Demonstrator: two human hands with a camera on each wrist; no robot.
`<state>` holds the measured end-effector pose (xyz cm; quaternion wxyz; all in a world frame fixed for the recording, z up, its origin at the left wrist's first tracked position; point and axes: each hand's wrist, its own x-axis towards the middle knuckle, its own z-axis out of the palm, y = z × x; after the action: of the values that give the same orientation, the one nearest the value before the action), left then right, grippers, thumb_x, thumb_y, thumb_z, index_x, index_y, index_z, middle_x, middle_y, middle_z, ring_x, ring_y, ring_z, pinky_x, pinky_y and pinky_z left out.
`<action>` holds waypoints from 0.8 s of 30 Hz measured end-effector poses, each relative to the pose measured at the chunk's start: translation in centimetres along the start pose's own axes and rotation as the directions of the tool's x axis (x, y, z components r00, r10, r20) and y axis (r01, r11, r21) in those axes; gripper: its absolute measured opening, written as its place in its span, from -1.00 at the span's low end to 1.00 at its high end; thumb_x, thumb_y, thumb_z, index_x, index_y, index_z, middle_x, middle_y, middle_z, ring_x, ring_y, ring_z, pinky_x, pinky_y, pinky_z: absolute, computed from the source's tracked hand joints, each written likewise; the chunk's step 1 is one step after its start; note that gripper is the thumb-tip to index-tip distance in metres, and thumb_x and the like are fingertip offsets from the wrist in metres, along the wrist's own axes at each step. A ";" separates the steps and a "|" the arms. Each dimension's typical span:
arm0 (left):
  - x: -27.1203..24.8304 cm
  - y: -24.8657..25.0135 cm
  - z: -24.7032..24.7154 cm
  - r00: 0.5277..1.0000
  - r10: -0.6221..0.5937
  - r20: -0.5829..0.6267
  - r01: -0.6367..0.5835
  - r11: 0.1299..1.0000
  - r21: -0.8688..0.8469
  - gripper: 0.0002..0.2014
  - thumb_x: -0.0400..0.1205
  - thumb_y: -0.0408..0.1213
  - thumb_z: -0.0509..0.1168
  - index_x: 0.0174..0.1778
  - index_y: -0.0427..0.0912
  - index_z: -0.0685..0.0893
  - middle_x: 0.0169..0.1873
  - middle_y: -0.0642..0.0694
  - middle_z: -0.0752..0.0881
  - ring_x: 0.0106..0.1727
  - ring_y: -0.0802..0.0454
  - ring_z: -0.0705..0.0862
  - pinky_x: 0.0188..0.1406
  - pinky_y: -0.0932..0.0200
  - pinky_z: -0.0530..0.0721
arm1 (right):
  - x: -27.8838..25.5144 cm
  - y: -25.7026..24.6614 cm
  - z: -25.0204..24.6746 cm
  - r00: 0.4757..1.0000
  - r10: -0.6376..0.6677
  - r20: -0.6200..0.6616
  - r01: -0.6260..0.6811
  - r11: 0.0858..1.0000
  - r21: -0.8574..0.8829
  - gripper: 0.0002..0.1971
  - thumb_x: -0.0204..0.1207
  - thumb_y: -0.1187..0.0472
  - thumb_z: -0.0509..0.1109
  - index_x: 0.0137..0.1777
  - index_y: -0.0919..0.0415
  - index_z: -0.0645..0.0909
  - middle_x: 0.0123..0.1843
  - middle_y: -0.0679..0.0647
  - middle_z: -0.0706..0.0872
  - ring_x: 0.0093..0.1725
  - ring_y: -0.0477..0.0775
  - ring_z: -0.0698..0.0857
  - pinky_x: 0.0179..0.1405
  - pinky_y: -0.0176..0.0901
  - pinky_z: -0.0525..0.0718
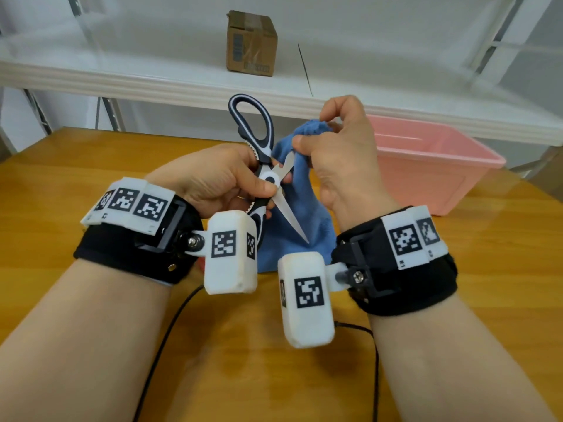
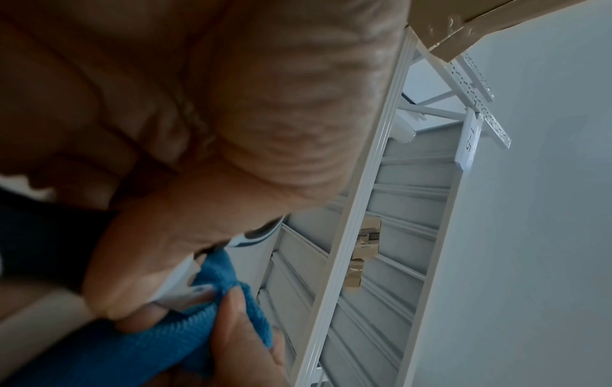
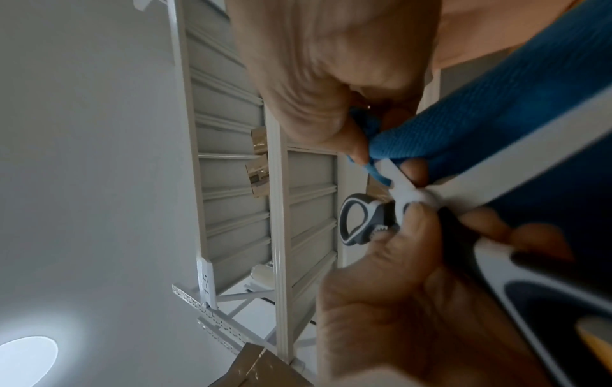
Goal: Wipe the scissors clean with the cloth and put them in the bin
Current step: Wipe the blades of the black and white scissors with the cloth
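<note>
- Left hand [image 1: 213, 178] grips open steel scissors with dark-blue-and-white handles [image 1: 268, 175] at the pivot, one blade toward 5 o'clock.
- Right hand [image 1: 338, 156] pinches blue knitted cloth [image 1: 307, 214] round the other blade.
- Pink plastic bin [image 1: 432, 166] at 2 o'clock on the wooden table [image 1: 76, 166].

A storeroom or plain work area is suggested rather than a home. A wooden desk [image 1: 91, 178] is set against white metal shelving [image 1: 152, 80], whose ribbed boards and perforated uprights are seen from below in the wrist views. A taped cardboard box [image 1: 251, 44] is kept on the shelf behind the desk, and further small cartons [image 3: 256, 180] are seen on the shelves. A label reading "1-5" [image 3: 206, 284] is fixed to a shelf upright, as in numbered storage racking. Bare white walls [image 3: 82, 157] are seen around it, and a pink plastic bin [image 1: 432, 166] is placed on the desk.
</note>
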<state>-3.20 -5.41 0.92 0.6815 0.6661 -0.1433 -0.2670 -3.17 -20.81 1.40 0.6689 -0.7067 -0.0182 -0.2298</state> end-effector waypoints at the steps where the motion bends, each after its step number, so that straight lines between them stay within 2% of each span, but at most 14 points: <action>1: -0.1 0.0 0.0 1.000 -0.008 0.005 0.008 1.000 0.012 -0.71 0.40 -0.57 0.29 0.02 -0.32 0.70 -0.31 -0.24 0.74 -0.32 -0.11 0.72 -0.29 0.10 0.80 | 0.2 0.0 -0.3 1.000 -0.010 -0.026 0.010 1.000 0.002 -0.54 0.35 0.67 0.38 -0.17 0.04 0.39 -0.23 0.08 0.58 -0.24 0.10 0.64 -0.30 -0.12 0.69; 4: -0.3 0.1 0.2 0.999 -0.028 0.027 0.027 0.999 0.030 -0.74 0.48 -0.62 0.25 0.02 -0.33 0.69 -0.29 -0.25 0.72 -0.33 -0.12 0.71 -0.38 0.14 0.77 | 1.0 0.0 -1.5 0.995 -0.021 -0.103 0.022 1.000 0.016 -0.55 0.32 0.62 0.37 -0.22 -0.01 0.43 -0.22 0.09 0.60 -0.22 0.14 0.67 -0.18 0.04 0.75; 8: -0.6 0.3 -0.4 1.000 0.020 0.017 -0.019 0.998 -0.065 -0.71 0.44 -0.58 0.25 0.05 -0.34 0.69 -0.26 -0.26 0.70 -0.29 -0.11 0.71 -0.27 0.10 0.80 | 1.8 0.3 -2.8 0.989 -0.028 -0.146 0.036 0.998 0.056 -0.57 0.36 0.63 0.38 -0.21 0.02 0.43 -0.24 0.08 0.56 -0.26 0.07 0.62 -0.20 -0.07 0.68; 11: -1.0 0.4 -1.4 0.998 0.051 -0.040 -0.057 0.986 -0.156 -0.69 0.44 -0.53 0.25 0.08 -0.33 0.70 -0.25 -0.27 0.69 -0.28 -0.09 0.72 -0.26 0.11 0.79 | 1.8 0.7 -2.1 0.999 -0.011 -0.048 0.014 0.998 0.054 -0.59 0.39 0.63 0.40 -0.21 0.05 0.43 -0.28 0.07 0.60 -0.25 0.06 0.66 -0.22 -0.08 0.70; 13: -1.2 0.4 -2.1 0.995 0.071 -0.074 -0.085 0.976 -0.200 -0.69 0.44 -0.51 0.27 0.08 -0.32 0.71 -0.28 -0.26 0.67 -0.28 -0.07 0.71 -0.21 0.11 0.79 | 1.6 0.9 -1.5 0.999 0.035 0.014 -0.035 0.999 0.020 -0.60 0.40 0.63 0.41 -0.22 0.07 0.44 -0.23 0.11 0.66 -0.18 0.09 0.71 -0.11 0.11 0.79; 15: -1.4 0.5 -2.8 0.990 0.085 -0.116 -0.111 0.964 -0.241 -0.68 0.45 -0.49 0.28 0.12 -0.31 0.70 -0.30 -0.23 0.67 -0.28 -0.04 0.71 -0.12 0.10 0.79 | 1.2 1.2 -1.1 0.995 0.081 0.060 -0.079 0.996 -0.031 -0.61 0.40 0.61 0.42 -0.24 0.08 0.45 -0.17 0.18 0.70 -0.12 0.13 0.72 0.02 0.23 0.78; 17: -1.7 0.6 -3.6 0.982 0.100 -0.160 -0.140 0.953 -0.269 -0.66 0.47 -0.47 0.27 0.18 -0.28 0.69 -0.30 -0.19 0.68 -0.28 -0.02 0.72 0.02 0.11 0.73 | 0.9 1.5 -0.8 0.984 0.121 0.128 -0.109 0.989 -0.099 -0.62 0.41 0.59 0.45 -0.26 0.08 0.47 -0.19 0.17 0.70 -0.15 0.13 0.73 -0.10 0.17 0.78; 18: -1.8 0.7 -3.9 0.979 0.100 -0.177 -0.148 0.947 -0.285 -0.65 0.48 -0.45 0.28 0.20 -0.26 0.68 -0.30 -0.17 0.68 -0.26 -0.01 0.71 0.04 0.16 0.70 | 0.6 1.7 -0.6 0.973 0.153 0.172 -0.132 0.983 -0.127 -0.63 0.42 0.60 0.46 -0.26 0.10 0.48 -0.23 0.15 0.71 -0.20 0.11 0.73 -0.19 0.08 0.75; 21: -1.8 0.9 -4.3 0.968 0.107 -0.227 -0.186 0.912 -0.364 -0.65 0.50 -0.44 0.28 0.21 -0.24 0.68 -0.26 -0.13 0.71 -0.21 0.05 0.70 -0.17 0.27 0.74 | -0.3 2.2 -0.1 0.919 0.252 0.303 -0.177 0.951 -0.255 -0.67 0.43 0.55 0.52 -0.23 0.13 0.51 -0.33 0.09 0.67 -0.35 0.02 0.68 -0.34 -0.12 0.71; 24: -1.4 1.0 -3.8 0.954 0.104 -0.282 -0.216 0.889 -0.405 -0.71 0.52 -0.46 0.29 0.15 -0.24 0.71 -0.22 -0.13 0.75 -0.15 0.04 0.76 -0.10 0.20 0.80 | -1.3 2.3 0.5 0.791 0.373 0.485 -0.128 0.876 -0.464 -0.82 0.45 0.37 0.60 -0.14 0.16 0.64 -0.35 0.05 0.69 -0.39 -0.01 0.67 -0.35 -0.15 0.71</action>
<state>-2.10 -1.46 1.83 0.8442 0.5132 -0.0477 -0.1475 -3.40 -20.16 -1.15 0.4960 -0.8616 -0.0695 0.0823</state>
